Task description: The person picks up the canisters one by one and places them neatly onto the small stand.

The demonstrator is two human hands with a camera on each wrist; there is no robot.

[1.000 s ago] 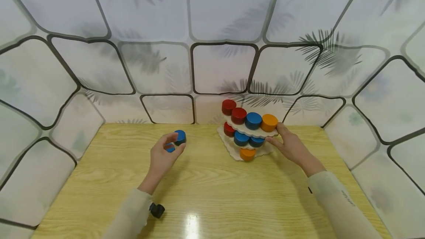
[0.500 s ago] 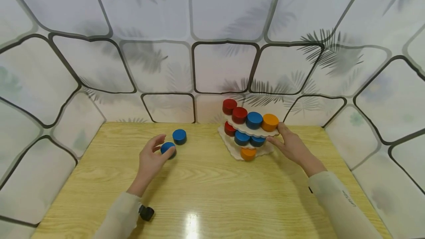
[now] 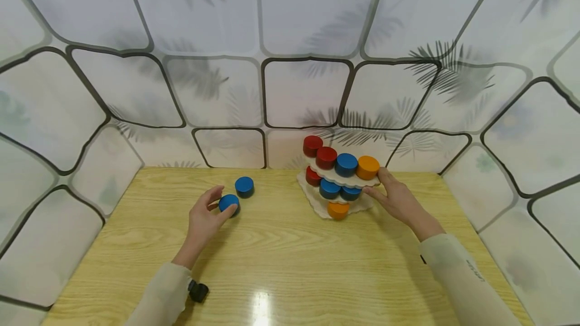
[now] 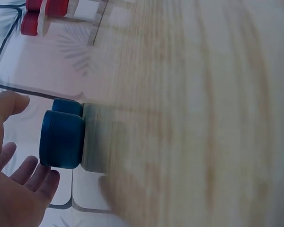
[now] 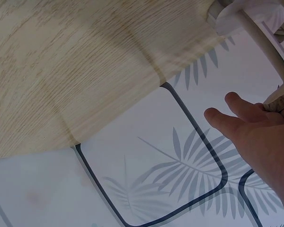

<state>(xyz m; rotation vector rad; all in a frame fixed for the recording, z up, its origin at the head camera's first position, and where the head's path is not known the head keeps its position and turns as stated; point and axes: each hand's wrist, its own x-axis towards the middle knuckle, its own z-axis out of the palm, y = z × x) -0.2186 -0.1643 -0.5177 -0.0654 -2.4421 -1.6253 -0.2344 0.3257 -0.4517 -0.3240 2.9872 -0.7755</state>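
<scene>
Two blue round blocks stand on the table. My left hand (image 3: 204, 220) is spread around the nearer blue block (image 3: 228, 205); in the left wrist view, the thumb (image 4: 13, 103) is apart from this block and the fingertips lie close to its side. The farther blue block (image 3: 244, 187) stands just behind it. My right hand (image 3: 399, 202) holds the edge of a pale tiered stand (image 3: 317, 204), thumb below the upper tier and a finger at its rim. Red, blue and orange round blocks sit on the tiers. The right wrist view shows only part of the stand (image 5: 267, 47).
The wood-grain table (image 3: 272, 255) meets a patterned backdrop (image 3: 231, 150) behind the blocks and at both sides. A lower orange block (image 3: 338, 210) sits on the front of the stand's base. A black device (image 3: 198, 292) is at my left wrist.
My left hand has shifted left, from around the farther blue block to around the nearer one, mostly in the first half second. The right hand and the stand stay put.
</scene>
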